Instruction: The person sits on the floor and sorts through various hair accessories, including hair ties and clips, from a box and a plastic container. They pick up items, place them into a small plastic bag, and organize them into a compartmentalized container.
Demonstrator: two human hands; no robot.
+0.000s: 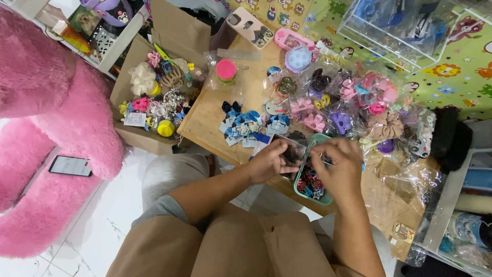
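Cluttered wooden table (215,118), white tiled floor (102,225). Clear packet (291,149) pinched by left hand (269,161) and right hand (341,166); orientation unclear.

The light wooden counter (207,120) is covered with bagged hair clips and scrunchies (353,105), blue bow clips on cards (246,125), a pink-lidded jar (225,71), a teal rectangular tray (310,187) and crumpled clear cellophane (405,179).

Two hands (271,161), one teal tray (299,185), one cardboard box (134,57), one pink-lidded jar (226,71), two phones (70,165).
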